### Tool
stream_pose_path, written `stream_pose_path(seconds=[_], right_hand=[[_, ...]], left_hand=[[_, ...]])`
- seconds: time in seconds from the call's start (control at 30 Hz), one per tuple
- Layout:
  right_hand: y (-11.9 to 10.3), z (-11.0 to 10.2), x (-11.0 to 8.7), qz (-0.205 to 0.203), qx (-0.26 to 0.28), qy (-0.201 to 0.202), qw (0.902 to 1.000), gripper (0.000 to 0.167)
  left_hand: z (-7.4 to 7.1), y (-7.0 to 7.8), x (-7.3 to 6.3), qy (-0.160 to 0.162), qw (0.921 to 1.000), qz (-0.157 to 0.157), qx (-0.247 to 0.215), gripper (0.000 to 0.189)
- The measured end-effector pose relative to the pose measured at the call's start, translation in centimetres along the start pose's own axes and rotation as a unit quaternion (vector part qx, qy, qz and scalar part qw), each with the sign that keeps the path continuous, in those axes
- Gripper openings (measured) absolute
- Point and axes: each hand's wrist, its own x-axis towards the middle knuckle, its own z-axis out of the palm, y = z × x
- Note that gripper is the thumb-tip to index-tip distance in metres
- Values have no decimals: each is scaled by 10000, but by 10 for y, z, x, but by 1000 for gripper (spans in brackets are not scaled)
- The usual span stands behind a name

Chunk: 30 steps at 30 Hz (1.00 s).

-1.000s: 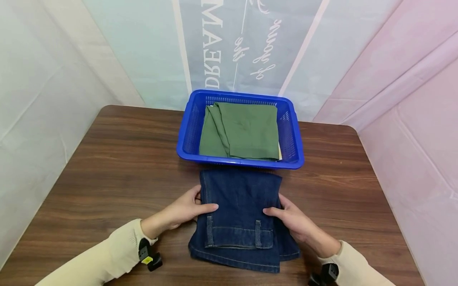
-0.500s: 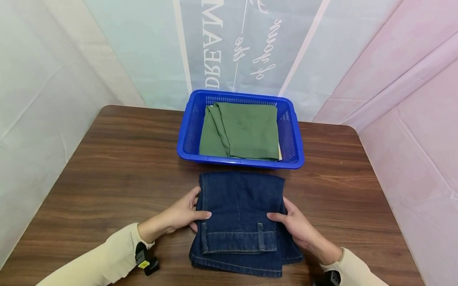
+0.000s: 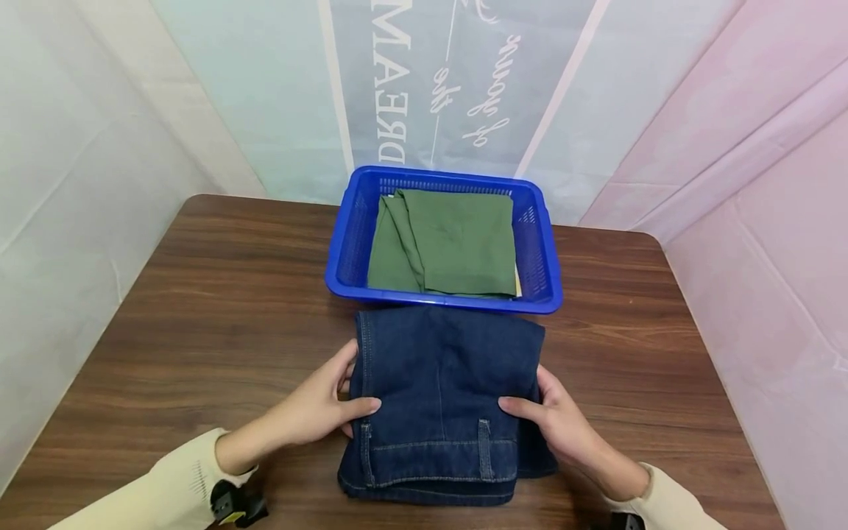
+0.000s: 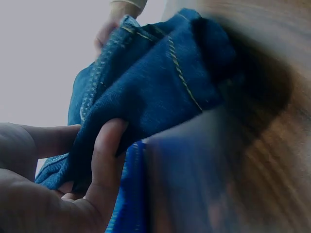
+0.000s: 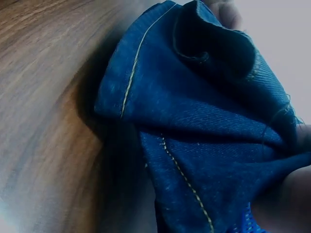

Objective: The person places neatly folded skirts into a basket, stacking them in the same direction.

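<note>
A folded pair of dark blue jeans point(image 3: 440, 383) is held between both hands, its waistband with belt loops toward the person. My left hand point(image 3: 324, 401) grips the left edge, thumb on top and fingers beneath. On the opposite edge my right hand point(image 3: 556, 416) holds it the same way. In the left wrist view the jeans point(image 4: 146, 82) hang above the table, fingers wrapped round the fold. The right wrist view shows the layered hems of the jeans point(image 5: 194, 107) clear of the wood. The far edge of the jeans overlaps the basket's near side in the head view.
A blue plastic basket point(image 3: 334, 258) stands at the back middle of the brown wooden table point(image 3: 232, 294). Folded green trousers point(image 3: 464, 243) lie inside it. A printed curtain point(image 3: 457, 88) hangs behind the table, with pale cloth walls on both sides.
The jeans first slid slightly toward the person, then rose and look larger now, their far edge nearing the basket. Both hands keep their grip; the left has shifted left. The basket stays put.
</note>
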Motion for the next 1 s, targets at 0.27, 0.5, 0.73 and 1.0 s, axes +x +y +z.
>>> stream_pose_path(seconds=[0.27, 0.5, 0.73, 1.0], right_hand=[[-46, -4, 13, -912, -312, 187, 9952, 51], [-115, -18, 50, -650, -639, 553, 9943, 39], [-175, -34, 110, -464, -898, 894, 9908, 38], [-168, -53, 178, -273, -1453, 1277, 9807, 32]], left_hand=[[-14, 40, 9, 428, 9931, 918, 588, 78], [-44, 100, 43, 763, 9911, 791, 756, 68], [-81, 147, 105, 1403, 9862, 525, 710, 51], [-100, 144, 171, 1644, 9773, -321, 1299, 73]])
